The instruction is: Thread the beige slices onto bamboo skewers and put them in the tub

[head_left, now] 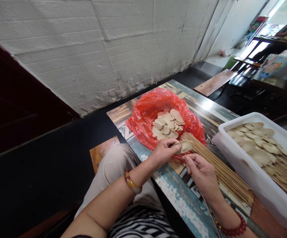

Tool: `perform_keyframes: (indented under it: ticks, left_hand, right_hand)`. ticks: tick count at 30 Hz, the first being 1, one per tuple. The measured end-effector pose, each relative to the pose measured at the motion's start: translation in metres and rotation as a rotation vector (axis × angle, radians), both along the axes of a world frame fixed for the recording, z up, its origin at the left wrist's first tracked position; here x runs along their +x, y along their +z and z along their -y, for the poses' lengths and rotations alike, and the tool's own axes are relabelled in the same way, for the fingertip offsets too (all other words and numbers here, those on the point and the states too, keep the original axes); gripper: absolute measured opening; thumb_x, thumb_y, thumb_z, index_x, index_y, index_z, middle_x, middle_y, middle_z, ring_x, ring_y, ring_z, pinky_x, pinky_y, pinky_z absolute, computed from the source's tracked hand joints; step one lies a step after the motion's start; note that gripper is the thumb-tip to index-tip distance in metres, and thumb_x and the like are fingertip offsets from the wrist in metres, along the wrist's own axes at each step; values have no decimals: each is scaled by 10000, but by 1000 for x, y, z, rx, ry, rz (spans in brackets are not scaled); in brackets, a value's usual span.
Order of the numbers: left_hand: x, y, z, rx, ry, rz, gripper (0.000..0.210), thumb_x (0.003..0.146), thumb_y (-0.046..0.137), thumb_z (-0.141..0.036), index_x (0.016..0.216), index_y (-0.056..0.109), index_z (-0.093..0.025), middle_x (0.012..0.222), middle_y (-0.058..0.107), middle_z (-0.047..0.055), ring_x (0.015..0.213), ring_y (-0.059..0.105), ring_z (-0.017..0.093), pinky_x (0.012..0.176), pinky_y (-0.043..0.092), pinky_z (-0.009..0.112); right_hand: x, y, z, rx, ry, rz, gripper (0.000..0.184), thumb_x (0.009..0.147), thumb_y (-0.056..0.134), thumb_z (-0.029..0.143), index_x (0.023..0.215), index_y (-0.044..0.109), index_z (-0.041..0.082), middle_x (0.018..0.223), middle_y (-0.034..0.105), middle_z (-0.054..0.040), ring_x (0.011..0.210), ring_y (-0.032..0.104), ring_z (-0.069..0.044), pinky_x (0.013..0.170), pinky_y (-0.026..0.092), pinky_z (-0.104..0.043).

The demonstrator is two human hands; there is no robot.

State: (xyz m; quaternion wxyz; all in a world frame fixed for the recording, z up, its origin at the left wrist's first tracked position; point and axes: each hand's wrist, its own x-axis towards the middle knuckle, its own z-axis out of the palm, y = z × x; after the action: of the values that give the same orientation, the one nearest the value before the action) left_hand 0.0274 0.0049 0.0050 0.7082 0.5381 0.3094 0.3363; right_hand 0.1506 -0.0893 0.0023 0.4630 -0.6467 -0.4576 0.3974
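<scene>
My left hand (165, 151) pinches a flat, pale beige oval slice (186, 145) between thumb and fingers. A thin wooden skewer (209, 209) is gripped in my right hand (201, 168), its tip up at the lower edge of the slice; how deep it sits I cannot tell. Behind my hands lies an open red plastic bag (147, 112) with a heap of similar slices (167, 125) in it. A bundle of loose skewers (220, 167) rests on the table just beyond my right hand.
To the right, a white plastic tub (245, 178) holds many slices on skewers (260, 142). The patterned table (183, 205) has its near edge by my legs. Benches (215, 82) and a white wall (123, 43) stand beyond.
</scene>
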Motion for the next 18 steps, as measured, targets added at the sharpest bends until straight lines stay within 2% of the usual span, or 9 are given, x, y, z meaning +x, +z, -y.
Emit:
perform_keyframes:
  ticks: [6,9,13,18]
  left_hand:
    - [3,-2,-2,-199,-14,218,367,710,601,-431,895,639,-115,759,602,37,696,516,120,695,379,234]
    - [3,-3,-1,-278,-59,261,360,691,630,-423,865,644,-108,754,614,46,704,537,125,719,393,248]
    - [2,-3,1,-325,-91,236,341,632,697,-378,815,641,-95,754,626,52,687,556,131,667,414,243]
    - [3,0,1,-398,40,338,354,603,722,-363,825,644,-98,775,647,66,698,601,154,711,453,291]
  right_hand:
    - [-1,-3,0,-7,-27,-153,261,816,513,422,848,583,172,504,418,79,390,336,-54,352,234,-169]
    - [-2,-3,0,-12,-25,-155,280,808,519,439,843,585,169,504,423,80,375,322,-50,355,238,-172]
    - [-3,-2,-1,-16,-5,-64,295,809,512,443,837,586,159,514,442,64,392,353,-68,374,277,-187]
    - [-2,0,0,-1,35,71,266,827,494,409,818,598,164,529,470,44,425,408,-81,399,331,-191]
